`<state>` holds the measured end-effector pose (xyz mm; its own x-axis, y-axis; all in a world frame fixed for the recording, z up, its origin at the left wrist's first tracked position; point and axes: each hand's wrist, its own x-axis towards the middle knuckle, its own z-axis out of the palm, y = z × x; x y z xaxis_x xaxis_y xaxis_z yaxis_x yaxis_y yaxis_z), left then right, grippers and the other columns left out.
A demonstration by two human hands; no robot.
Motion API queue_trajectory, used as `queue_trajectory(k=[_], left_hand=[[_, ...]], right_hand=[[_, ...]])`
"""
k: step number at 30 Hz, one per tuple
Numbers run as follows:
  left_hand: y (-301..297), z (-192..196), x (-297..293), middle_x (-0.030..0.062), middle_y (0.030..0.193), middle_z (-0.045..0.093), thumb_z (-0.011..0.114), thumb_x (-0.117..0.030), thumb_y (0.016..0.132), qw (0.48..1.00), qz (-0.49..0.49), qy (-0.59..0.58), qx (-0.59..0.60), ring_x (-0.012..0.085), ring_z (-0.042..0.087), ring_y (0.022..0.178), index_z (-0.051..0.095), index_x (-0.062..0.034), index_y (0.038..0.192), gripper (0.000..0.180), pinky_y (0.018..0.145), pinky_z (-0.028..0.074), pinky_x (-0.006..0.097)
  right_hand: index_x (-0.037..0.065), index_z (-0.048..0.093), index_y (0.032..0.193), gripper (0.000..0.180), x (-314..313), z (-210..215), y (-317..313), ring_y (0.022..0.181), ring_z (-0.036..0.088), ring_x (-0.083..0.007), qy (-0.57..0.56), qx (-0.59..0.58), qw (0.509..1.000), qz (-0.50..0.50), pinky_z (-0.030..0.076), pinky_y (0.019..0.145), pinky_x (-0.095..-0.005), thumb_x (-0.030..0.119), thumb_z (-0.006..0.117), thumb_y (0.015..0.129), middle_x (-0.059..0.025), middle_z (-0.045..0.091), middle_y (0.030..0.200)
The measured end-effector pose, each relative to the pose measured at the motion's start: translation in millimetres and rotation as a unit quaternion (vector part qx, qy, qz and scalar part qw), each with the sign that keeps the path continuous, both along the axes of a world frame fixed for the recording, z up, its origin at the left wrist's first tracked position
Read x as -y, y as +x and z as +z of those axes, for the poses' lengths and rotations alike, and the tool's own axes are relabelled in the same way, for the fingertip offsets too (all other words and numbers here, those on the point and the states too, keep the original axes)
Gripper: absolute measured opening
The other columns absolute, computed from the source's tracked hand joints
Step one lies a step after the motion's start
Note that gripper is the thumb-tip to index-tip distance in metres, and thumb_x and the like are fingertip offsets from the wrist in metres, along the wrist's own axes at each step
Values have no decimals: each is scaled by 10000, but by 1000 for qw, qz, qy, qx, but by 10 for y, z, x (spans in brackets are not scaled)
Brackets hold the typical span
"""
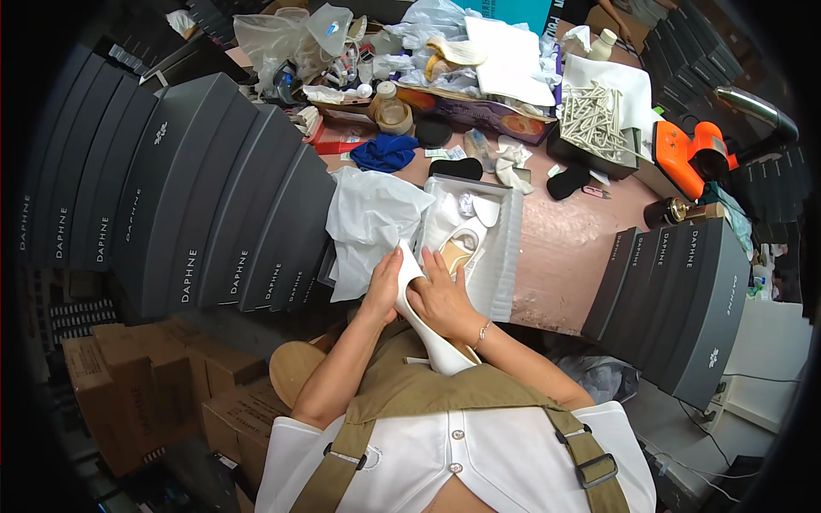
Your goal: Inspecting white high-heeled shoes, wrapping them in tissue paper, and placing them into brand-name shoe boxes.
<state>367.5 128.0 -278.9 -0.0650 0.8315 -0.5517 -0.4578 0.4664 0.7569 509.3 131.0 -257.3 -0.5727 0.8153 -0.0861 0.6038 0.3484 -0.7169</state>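
Note:
A white pointed shoe point(434, 344) is held in front of my body, its toe toward the table. My left hand point(383, 289) grips it along the left side near the toe. From the right, my right hand point(443, 299) holds it at the opening, with the thumb side at the inner edge. Just beyond the hands stands an open shoe box point(506, 248). Inside lies a second white shoe point(466, 241) with a tan insole, beside crumpled white paper point(466, 203). White tissue paper point(369, 218) spreads over the box's left side.
Dark grey shoe boxes point(184, 188) are stacked on the left, with more boxes point(676, 291) on the right. At the back are a tray of white sticks point(592, 120), a purple carton point(479, 111), a jar point(393, 113), a blue cloth point(384, 153) and an orange device point(680, 161). Cardboard cartons point(128, 385) stand lower left.

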Motion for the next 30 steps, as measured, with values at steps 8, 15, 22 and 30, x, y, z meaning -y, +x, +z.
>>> queue_trajectory(k=[8, 15, 22, 30], left_hand=[[-303, -61, -163, 122, 1109, 601, 366, -364, 1014, 998, -20, -1, 63, 216, 595, 1001, 487, -2, 1227, 436, 902, 476, 346], [-349, 220, -219, 132, 971, 614, 389, -394, 1002, 996, -37, 27, 80, 199, 624, 880, 461, -5, 1234, 459, 779, 533, 345], [-198, 181, -198, 159, 1031, 615, 369, -430, 999, 996, -83, -9, 9, 226, 628, 942, 434, -4, 1284, 517, 829, 526, 355], [-168, 197, 46, 214, 1387, 429, 425, -422, 906, 949, 12, 72, 306, 352, 405, 1308, 305, 7, 1416, 677, 1016, 390, 582]], right_hand=[[-39, 607, 969, 284, -191, 22, -92, 1414, 16, -469, -15, -110, 981, 162, 124, 1087, -634, 181, 456, 873, -259, 60, 1536], [18, 384, 1384, 526, 26, 382, 458, 1406, 188, -375, -211, -177, 941, 199, 116, 1119, -566, 275, 410, 926, -221, 266, 1477], [-2, 475, 1087, 375, -144, 442, 43, 1112, 441, -381, -100, -117, 972, 174, 274, 1029, -514, 348, 396, 976, -179, 462, 1072], [39, 629, 1111, 266, -928, 201, 711, 878, 662, -291, -26, -65, 997, -25, 513, 791, -382, 123, 484, 905, -158, 652, 1018]])
